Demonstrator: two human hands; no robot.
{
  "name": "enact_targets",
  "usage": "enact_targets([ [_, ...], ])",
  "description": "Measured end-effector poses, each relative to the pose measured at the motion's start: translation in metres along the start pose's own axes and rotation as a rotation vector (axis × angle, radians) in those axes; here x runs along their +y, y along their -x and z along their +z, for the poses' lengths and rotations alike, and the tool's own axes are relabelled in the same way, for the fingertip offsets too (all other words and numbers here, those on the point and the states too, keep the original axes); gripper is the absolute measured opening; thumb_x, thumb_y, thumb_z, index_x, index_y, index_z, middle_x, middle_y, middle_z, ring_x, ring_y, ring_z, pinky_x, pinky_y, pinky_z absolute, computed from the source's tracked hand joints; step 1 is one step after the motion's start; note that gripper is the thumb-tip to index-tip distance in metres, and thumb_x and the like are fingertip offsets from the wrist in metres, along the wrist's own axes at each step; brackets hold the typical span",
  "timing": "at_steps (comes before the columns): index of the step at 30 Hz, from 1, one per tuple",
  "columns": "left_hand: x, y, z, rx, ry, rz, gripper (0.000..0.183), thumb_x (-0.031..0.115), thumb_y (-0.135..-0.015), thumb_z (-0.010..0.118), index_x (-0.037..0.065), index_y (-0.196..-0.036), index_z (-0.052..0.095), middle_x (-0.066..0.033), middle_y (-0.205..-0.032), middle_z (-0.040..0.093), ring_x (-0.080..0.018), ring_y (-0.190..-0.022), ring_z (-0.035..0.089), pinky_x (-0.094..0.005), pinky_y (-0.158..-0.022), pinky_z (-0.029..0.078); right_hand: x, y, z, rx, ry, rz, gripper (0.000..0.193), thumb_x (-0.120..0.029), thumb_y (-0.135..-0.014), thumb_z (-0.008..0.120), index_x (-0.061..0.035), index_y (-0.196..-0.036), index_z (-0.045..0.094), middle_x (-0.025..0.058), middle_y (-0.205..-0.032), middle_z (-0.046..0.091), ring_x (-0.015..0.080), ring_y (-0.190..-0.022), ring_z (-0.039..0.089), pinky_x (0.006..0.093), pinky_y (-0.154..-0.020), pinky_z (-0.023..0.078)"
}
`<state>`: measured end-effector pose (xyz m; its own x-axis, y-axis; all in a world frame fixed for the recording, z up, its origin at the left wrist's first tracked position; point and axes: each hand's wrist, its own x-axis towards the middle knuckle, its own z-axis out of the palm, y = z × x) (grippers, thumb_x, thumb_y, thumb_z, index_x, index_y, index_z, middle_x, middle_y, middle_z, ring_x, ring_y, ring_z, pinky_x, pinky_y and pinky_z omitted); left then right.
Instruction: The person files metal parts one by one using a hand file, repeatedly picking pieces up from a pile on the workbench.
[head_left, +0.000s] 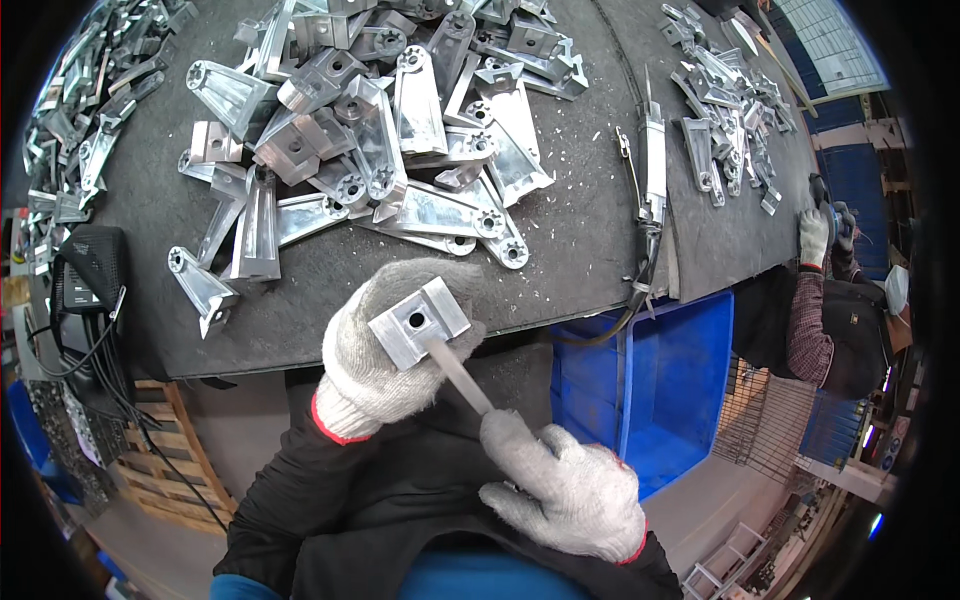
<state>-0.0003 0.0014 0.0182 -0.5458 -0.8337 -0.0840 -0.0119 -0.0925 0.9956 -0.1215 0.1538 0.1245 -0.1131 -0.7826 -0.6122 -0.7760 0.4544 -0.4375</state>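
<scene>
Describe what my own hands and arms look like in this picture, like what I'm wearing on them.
Your left hand and right hand wear off-white knitted gloves, greyish over the fingers, with red edging at the cuffs. The sleeves are black, and blue fabric shows at the left sleeve's lower end. I see no cables on them.

We get bright, even light over the dark grey flat worktable (575, 225), with white glare off the heaped silver metal brackets (420, 110). The held silver metal bracket (447, 318) looks crisp. Toward our black, vignetted rim, straight edges bend and details soften.
</scene>
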Motion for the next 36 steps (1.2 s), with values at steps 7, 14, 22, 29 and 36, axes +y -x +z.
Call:
enact_targets([
  [7,-0.005,0.001,0.000,-0.012,0.029,0.013,0.044,0.009,-0.076,0.085,0.002,-0.115,0.065,-0.0054,-0.101,0.072,-0.0127,-0.090,0.069,-0.0286,-0.079,0.057,0.016,-0.006,0.002,-0.090,-0.172,-0.060,0.065,-0.045,-0.080,0.077,-0.0110,-0.132,0.057,0.0124,-0.094,0.065,0.0344,-0.074,0.068,0.0418,-0.063,0.054],
  [14,0.002,0.001,-0.004,-0.046,-0.029,0.009,0.046,0.006,-0.076,0.085,0.002,-0.116,0.063,-0.0079,-0.107,0.072,-0.0150,-0.095,0.069,-0.0305,-0.083,0.057,0.011,-0.008,0.001,0.011,-0.263,-0.124,0.064,-0.043,-0.080,0.077,-0.0139,-0.133,0.057,0.0149,-0.092,0.064,0.0382,-0.075,0.067,0.0458,-0.063,0.053],
  [22,0.002,-0.001,-0.002,-0.068,-0.021,-0.029,0.048,0.006,-0.076,0.085,0.003,-0.118,0.062,-0.0097,-0.108,0.072,-0.0172,-0.097,0.070,-0.0323,-0.084,0.058,0.008,-0.004,-0.007,-0.070,-0.181,-0.005,0.061,-0.040,-0.081,0.076,-0.0159,-0.134,0.057,0.0146,-0.090,0.063,0.0376,-0.073,0.067,0.0454,-0.062,0.054],
  [29,-0.001,-0.001,-0.003,-0.061,0.071,-0.034,0.047,0.004,-0.077,0.083,0.000,-0.119,0.061,-0.0078,-0.109,0.071,-0.0125,-0.097,0.068,-0.0285,-0.086,0.055,0.002,-0.002,0.000,0.007,-0.085,-0.017,0.054,-0.041,-0.081,0.076,-0.0214,-0.129,0.061,0.0137,-0.089,0.063,0.0373,-0.072,0.068,0.0464,-0.062,0.055],
  [36,-0.005,0.002,-0.001,-0.056,0.135,-0.004,0.052,0.001,-0.077,0.081,-0.002,-0.123,0.058,-0.0083,-0.112,0.071,-0.0137,-0.100,0.068,-0.0288,-0.089,0.055,0.006,0.002,0.014,0.326,0.265,-0.038,0.042,-0.032,-0.080,0.077,-0.0239,-0.120,0.068,0.0142,-0.092,0.064,0.0311,-0.064,0.067,0.0406,-0.055,0.055],
])
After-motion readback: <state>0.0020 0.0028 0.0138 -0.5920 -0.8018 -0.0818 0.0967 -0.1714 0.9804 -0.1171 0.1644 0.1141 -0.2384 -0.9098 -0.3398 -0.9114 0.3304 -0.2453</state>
